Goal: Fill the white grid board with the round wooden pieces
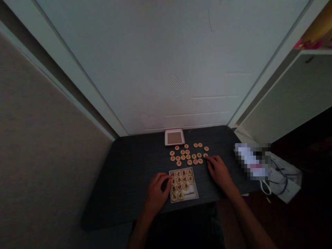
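Note:
In the head view, a shallow white box [195, 197] near the table's front edge holds several round xiangqi pieces with black characters, laid in rows; its lower right part shows bare floor. My left hand [157, 192] is at the box's left wall, thumb and forefinger closed on its edge. Beyond the box lie several loose xiangqi pieces with red characters [188, 157]. At their right side, my right hand [219, 171] touches one piece [205, 155] with a fingertip. Its thumb stays apart from that piece.
A box lid [174, 137] with a brown inner panel lies at the back of the dark table [124, 180], near a white panel [155, 69] with heart patterns. To the right are a blurred-out item [251, 160] and a white container [287, 183] with dark cables.

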Demonstrator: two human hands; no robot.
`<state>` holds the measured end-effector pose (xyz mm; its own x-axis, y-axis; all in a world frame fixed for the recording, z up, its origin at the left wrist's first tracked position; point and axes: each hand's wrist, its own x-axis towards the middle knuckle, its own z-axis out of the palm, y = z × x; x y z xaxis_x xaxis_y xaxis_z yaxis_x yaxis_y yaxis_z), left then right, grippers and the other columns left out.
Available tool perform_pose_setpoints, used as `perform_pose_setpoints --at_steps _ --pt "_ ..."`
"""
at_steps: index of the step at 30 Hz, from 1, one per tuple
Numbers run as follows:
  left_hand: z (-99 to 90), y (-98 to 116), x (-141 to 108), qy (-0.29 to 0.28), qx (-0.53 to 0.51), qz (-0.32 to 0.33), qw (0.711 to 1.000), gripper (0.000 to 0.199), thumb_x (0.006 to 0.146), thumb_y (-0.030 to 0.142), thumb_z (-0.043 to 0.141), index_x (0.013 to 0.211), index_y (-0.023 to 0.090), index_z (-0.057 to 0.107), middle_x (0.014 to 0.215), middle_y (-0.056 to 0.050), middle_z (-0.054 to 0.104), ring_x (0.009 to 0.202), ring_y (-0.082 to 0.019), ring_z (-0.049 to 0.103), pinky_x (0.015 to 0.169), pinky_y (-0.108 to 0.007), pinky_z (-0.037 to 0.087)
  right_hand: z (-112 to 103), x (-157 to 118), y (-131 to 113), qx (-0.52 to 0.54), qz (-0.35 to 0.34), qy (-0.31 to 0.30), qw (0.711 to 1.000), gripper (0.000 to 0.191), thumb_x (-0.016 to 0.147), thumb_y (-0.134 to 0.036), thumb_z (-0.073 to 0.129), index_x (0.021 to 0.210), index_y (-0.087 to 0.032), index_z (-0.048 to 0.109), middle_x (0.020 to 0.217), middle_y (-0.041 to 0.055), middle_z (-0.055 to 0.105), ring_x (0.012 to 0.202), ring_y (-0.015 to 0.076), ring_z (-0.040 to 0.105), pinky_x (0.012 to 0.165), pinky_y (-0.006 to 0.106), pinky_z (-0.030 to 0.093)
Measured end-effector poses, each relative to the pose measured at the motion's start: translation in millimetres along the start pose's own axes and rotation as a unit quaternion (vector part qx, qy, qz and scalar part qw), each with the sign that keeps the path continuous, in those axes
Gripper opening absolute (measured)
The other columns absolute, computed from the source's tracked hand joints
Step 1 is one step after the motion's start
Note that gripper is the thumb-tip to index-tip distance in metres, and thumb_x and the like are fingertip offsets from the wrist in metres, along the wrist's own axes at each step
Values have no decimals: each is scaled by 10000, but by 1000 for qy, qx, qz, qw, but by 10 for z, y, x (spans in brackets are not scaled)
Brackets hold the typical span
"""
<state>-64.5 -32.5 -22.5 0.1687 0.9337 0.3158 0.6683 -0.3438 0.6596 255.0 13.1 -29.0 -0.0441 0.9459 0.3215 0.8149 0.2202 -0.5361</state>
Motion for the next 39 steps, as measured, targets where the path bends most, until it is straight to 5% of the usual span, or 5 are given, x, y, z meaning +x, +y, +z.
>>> perform_pose_setpoints --at_steps 9,14,20,27,39 --pt "2 11 3 -8 -1 -6 1000 135 963 283 552 1002 262 680 1036 -45 668 985 -219 656 900 -379 538 -69 -138 -91 4 19 26 999 263 928 -317 571 1148 -220 676 1181 117 644 1058 268 635 966 439 520" --pt "-12 21 6 -10 6 -3 1000 126 962 289 554 1004 261 669 1039 -44 669 986 -223 652 890 -379 528 -59 -89 -94 9 11 11 1000 234 922 -308 576 1110 -227 689 1082 92 718 1032 274 641 947 454 514" --pt "7 14 -5 -25 52 -11 998 121 961 311 555 989 257 660 844 -17 682 794 -220 644 773 -378 503 -70 -125 -143 17 25 11 1000 205 886 -299 608 1047 -224 711 1012 87 735 954 269 656 892 432 523" --pt "11 25 -9 -37 62 -30 997 157 973 316 531 1032 244 658 845 -10 687 779 -208 632 760 -354 470 -147 -296 -339 124 66 1 990 325 882 -352 636 1176 -220 683 981 71 696 736 189 656 702 320 561" --pt "-22 74 0 -39 44 -49 997 177 974 347 532 1044 251 663 821 -4 679 775 -208 624 792 -366 468 3 -427 -772 311 56 -87 945 245 870 -281 656 1105 -227 701 1074 63 636 788 158 677 747 295 599"
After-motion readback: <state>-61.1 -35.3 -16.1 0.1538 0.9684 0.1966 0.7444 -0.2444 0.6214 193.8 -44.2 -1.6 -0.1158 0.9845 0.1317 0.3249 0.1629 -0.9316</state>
